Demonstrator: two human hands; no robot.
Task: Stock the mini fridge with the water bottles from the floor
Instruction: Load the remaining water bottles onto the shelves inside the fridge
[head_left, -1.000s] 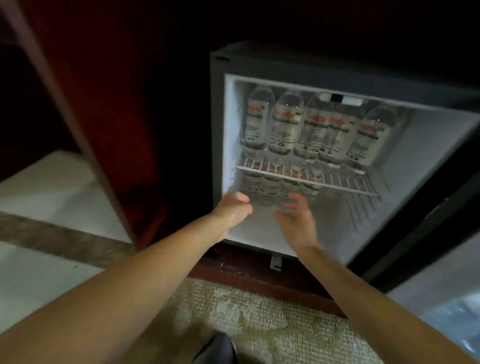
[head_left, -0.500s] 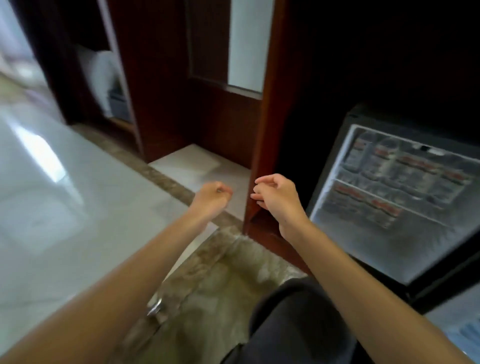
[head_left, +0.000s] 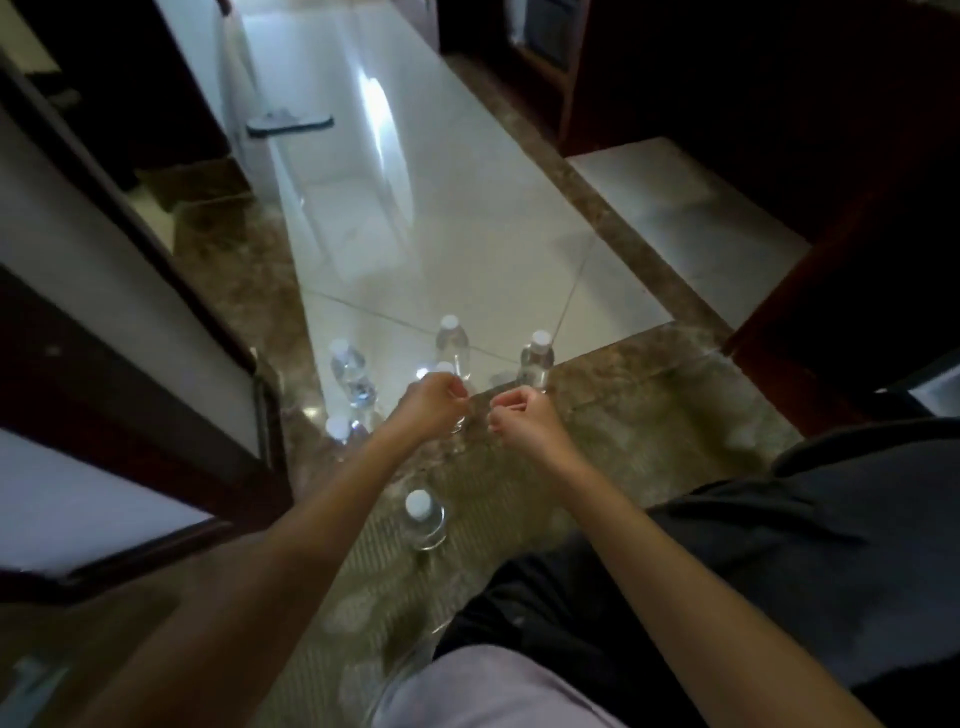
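Several clear water bottles with white caps stand on the floor in front of me: one far back (head_left: 453, 349), one at the right (head_left: 537, 364), one at the left (head_left: 353, 376), another low at the left (head_left: 338, 429), and a near one (head_left: 422, 521). My left hand (head_left: 434, 404) hovers over the group with fingers curled, partly covering a bottle behind it; nothing is clearly held. My right hand (head_left: 522, 419) hangs beside it, fingers loosely curled and empty. The mini fridge is out of view.
Glossy white floor tiles (head_left: 457, 249) with a brown marbled border (head_left: 649, 426) stretch ahead. Dark wooden furniture (head_left: 857, 156) stands at the right, a dark-framed panel (head_left: 130, 322) at the left. My dark-clothed knees (head_left: 779, 545) fill the lower right.
My view has swung left from the open fridge to the floor. Both hands left the fridge's lower shelf empty and now hang over the floor bottles.
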